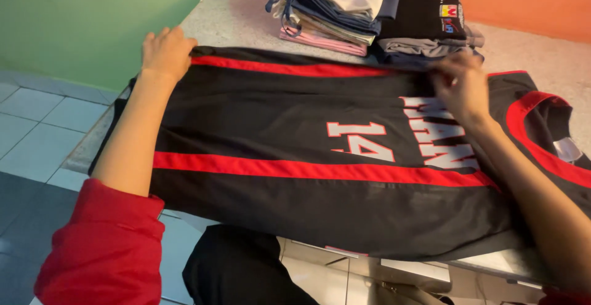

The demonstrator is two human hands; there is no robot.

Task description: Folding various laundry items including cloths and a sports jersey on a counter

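Jersey spread flat across the counter, your hands on its far edge.
Your left hand (165, 52) presses open-palmed on the jersey's (277, 151) far-left corner; its near edge overhangs the counter (234, 16); your right hand (460, 86) pinches the far edge, just before the stacks (369, 12).

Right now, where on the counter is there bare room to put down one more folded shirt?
The counter is bare at the far left, between the green wall and the clothes pile, and at the far right past the pile, toward the orange wall. The middle is crowded: the jersey covers it, with the left hand and right hand on its far edge.
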